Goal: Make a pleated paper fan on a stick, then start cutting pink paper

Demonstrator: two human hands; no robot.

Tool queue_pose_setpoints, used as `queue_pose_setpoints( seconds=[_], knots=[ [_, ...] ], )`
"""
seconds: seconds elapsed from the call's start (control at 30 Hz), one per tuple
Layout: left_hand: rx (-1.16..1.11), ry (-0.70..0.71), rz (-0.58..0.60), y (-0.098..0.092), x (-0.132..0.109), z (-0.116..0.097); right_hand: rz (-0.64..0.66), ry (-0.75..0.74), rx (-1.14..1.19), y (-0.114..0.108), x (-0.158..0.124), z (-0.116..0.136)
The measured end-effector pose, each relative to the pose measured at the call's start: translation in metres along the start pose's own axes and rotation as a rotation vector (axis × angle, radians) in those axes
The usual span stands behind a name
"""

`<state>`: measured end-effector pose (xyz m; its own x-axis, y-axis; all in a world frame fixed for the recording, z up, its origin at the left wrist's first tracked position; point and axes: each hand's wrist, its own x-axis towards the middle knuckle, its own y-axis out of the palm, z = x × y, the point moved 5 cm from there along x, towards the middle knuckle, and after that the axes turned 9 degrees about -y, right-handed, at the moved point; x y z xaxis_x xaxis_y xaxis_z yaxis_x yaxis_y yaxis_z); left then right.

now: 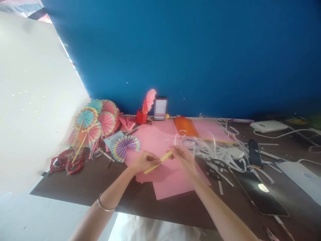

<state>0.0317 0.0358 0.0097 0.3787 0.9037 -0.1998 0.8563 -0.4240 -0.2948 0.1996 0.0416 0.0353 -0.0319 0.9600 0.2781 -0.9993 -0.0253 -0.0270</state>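
Observation:
A narrow yellow paper strip [165,156] slants between my two hands above the table. My left hand [146,161] pinches it near its lower end, and my right hand [182,157] grips its upper end. Beneath them lie overlapping pink paper sheets [173,187]. Just left of my left hand rests a pleated paper fan [125,147] in purple, yellow and blue, partly over a grey-blue piece of paper [114,139].
Several pleated fans [86,119] stand at the left by red scissors-like handles [67,162]. A red tape roll [141,117] is at the back. White paper strips [218,152] pile at the right, near a dark tablet [260,192] and a white device [268,126].

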Motion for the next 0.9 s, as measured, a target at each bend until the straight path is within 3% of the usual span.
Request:
queue_pose_setpoints(
  seconds=[0.2,0.63,0.9],
  knots=[
    [-0.049,0.014,-0.056,-0.001,0.003,0.005,0.194,0.147,0.030,0.017,-0.006,-0.005],
    [-0.049,-0.011,0.020,0.005,0.001,0.000,0.014,0.035,-0.055,0.004,-0.002,-0.003],
    [-0.067,-0.032,0.029,0.006,0.001,0.004,-0.005,0.072,0.064,0.003,-0.002,-0.007]
  ],
)
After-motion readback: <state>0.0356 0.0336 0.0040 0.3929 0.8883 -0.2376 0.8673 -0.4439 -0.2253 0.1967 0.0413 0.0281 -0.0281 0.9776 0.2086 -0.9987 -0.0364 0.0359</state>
